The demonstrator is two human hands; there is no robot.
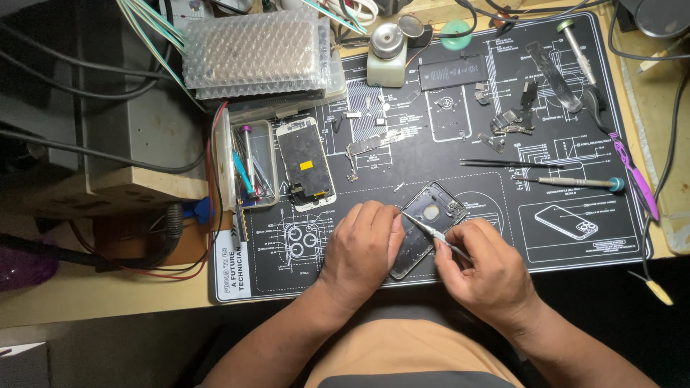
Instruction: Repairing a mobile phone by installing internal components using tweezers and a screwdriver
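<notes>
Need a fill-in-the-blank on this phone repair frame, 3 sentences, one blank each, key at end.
1. The right hand holds metal ____ whose tips reach over the phone housing.
2. The left hand rests on the housing's ____ edge.
3. The detached phone screen lies between the housing's mat area and a clear tray of ____.

Missing words: tweezers; left; tools

Left hand (361, 248) curled palm-down, right hand (480, 267) pinched, fingers closed, forearms converging
</notes>
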